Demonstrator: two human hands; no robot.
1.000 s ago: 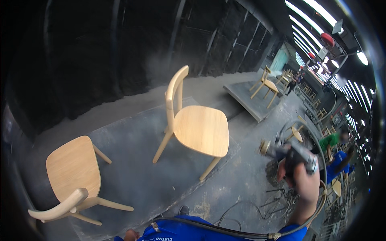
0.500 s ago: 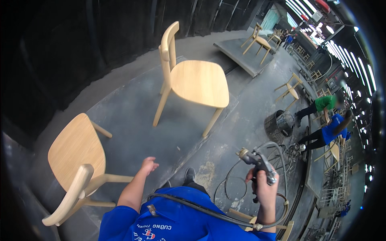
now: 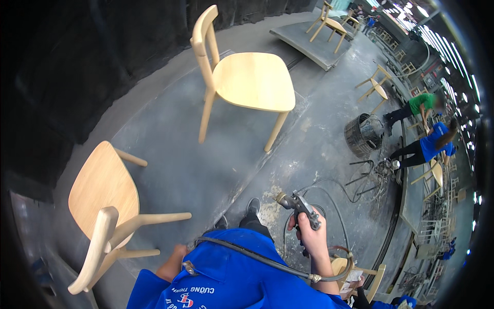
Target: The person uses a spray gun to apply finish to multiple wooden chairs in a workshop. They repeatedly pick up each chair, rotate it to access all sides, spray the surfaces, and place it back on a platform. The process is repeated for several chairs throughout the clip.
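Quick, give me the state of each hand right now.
Left hand: low by the blue jacket, mostly hidden; open or closed cannot be told.
Right hand: closed around the spray gun, hose trailing from it.

Upright chair (image 3: 247, 82) ahead on the floor (image 3: 206, 165). Tipped chair (image 3: 105, 206) lies at the left, near the left hand (image 3: 175, 260). Right hand (image 3: 311, 237) right of centre grips a spray gun (image 3: 298, 203). Metal drum (image 3: 364, 135) far right, two people (image 3: 427, 126) beside it.
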